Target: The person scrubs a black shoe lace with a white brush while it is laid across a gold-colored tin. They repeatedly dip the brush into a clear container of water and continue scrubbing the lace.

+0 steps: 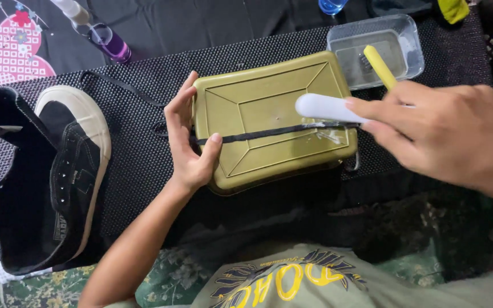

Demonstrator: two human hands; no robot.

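Observation:
An olive-green plastic box (269, 97) lies upside down on a black mat. A black shoelace (258, 134) is stretched across its top. My left hand (188, 140) grips the box's left edge, its thumb pinning the lace down. My right hand (457, 134) holds a white brush (326, 107) whose head rests on the lace near the box's right end, where there is white foam.
A black high-top shoe with a white toe cap (64, 171) without laces lies at the left. A clear tray (412, 43) holding water and a yellow-handled brush (380, 65) sits behind the box. A purple bottle (106, 40) stands at the back left.

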